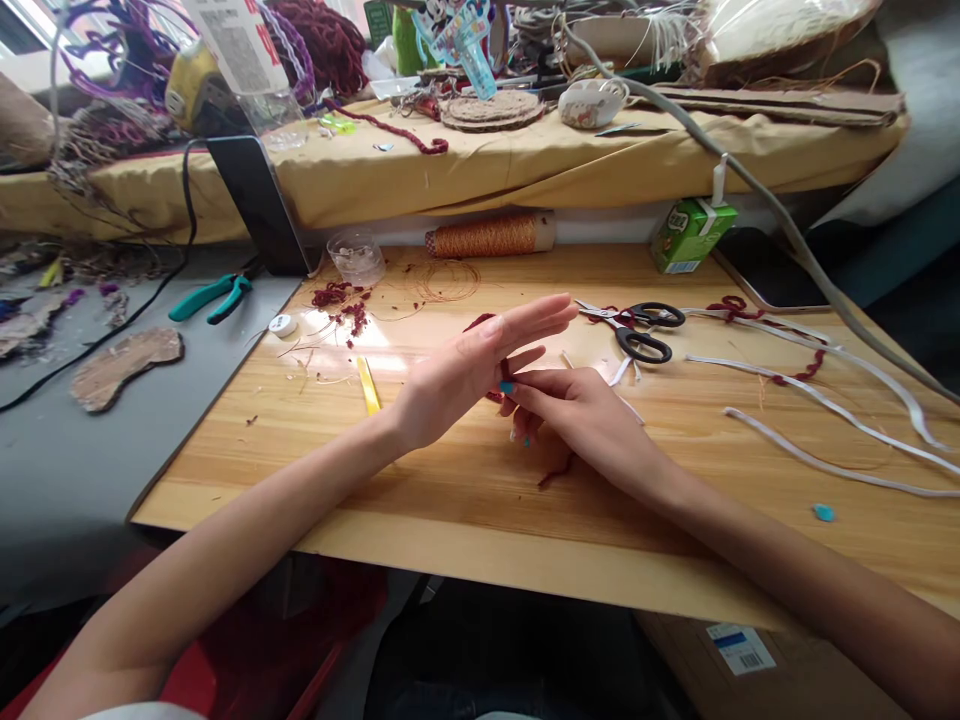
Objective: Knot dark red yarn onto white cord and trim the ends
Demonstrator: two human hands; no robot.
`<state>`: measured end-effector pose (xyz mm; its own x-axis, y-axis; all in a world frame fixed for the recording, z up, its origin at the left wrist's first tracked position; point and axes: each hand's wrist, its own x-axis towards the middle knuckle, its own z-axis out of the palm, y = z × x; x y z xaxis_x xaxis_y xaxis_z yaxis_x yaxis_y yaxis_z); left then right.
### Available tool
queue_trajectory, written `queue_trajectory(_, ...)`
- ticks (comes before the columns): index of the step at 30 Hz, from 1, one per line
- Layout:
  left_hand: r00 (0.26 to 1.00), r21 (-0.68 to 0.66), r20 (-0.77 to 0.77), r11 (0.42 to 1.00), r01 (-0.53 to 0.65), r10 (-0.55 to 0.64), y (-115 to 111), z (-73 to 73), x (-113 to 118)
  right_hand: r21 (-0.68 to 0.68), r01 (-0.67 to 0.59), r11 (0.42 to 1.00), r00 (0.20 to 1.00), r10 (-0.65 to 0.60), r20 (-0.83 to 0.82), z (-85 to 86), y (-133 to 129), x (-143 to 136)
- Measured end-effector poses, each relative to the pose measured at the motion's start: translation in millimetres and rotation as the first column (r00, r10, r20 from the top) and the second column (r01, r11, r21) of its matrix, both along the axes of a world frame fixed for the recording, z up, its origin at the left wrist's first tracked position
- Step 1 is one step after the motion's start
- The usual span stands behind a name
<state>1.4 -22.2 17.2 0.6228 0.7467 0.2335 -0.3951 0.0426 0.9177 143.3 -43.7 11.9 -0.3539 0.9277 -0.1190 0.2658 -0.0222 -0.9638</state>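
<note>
My left hand (465,365) is held above the table, its fingers stretched out to the right. Bits of dark red yarn (556,473) show behind its edge and hang below; whether the yarn goes round the fingers is hidden. Close against that palm, my right hand (574,410) is closed in a pinch on the dark red yarn, its blue-painted nails showing. Black-handled scissors (643,345) lie partly open just beyond my right hand. White cords (817,395) stretch across the table to the right, with more dark red yarn among them.
Yarn scraps (349,312), a clear cup (356,258) and a yellow strip (368,385) lie left. An orange thread spool (491,237) and green drink carton (692,235) stand at the back. Teal pliers (211,297) rest on the grey surface. A grey cable (780,215) crosses the right.
</note>
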Motion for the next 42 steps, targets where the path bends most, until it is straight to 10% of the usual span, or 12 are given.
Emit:
queue_trajectory(5,1.000,-0.113,0.025,0.994,0.000,0.002,2.2,2.4,-2.2,0.149,-0.045,0.988,0.995,0.032,0.092,-1.8,0.4,3.0)
queue_trajectory(22,0.998,-0.131,0.022,0.990,0.059,-0.057,4.7,0.8,-5.0,-0.174,-0.272,0.946,0.883,0.174,-0.435,-14.5,11.0,7.3)
queue_trajectory(42,1.000,-0.103,-0.005,0.995,-0.004,0.004,4.2,2.3,-5.3,-0.083,-0.210,0.974,0.975,0.203,-0.088,-3.7,8.5,5.5)
